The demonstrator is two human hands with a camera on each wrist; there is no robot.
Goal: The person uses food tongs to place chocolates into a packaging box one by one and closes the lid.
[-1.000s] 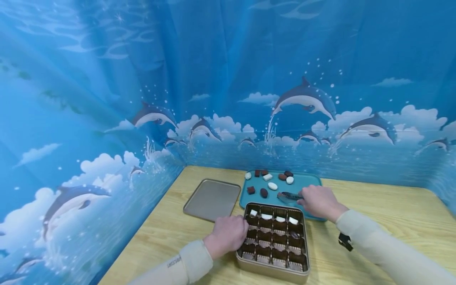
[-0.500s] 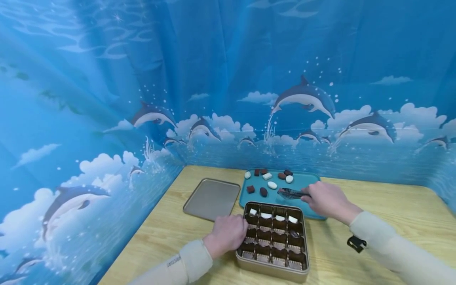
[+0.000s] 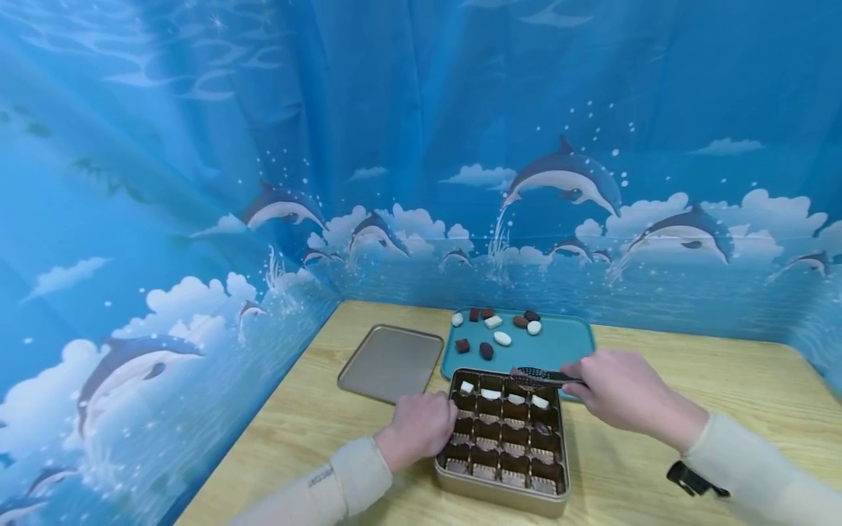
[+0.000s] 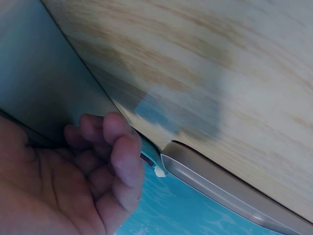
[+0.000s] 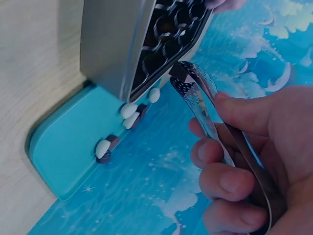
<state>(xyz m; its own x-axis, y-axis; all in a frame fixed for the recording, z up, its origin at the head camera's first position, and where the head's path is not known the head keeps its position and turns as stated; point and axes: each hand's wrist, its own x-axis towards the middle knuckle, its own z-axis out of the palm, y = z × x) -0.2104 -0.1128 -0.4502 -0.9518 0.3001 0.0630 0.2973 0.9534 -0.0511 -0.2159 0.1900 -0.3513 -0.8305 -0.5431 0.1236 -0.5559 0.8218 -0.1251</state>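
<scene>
lower right, right hand (image 3: 634, 394) squeezes perforated tongs (image 3: 544, 376) on a brown chocolate (image 5: 179, 73); steady pressure's key, left hand (image 3: 417, 429) gripping the chocolate tin (image 3: 500, 497)!

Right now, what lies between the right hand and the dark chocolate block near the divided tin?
Metal tongs lie there: the right hand grips them, and they hold the dark chocolate block at their far end. The right wrist view shows this.
</scene>
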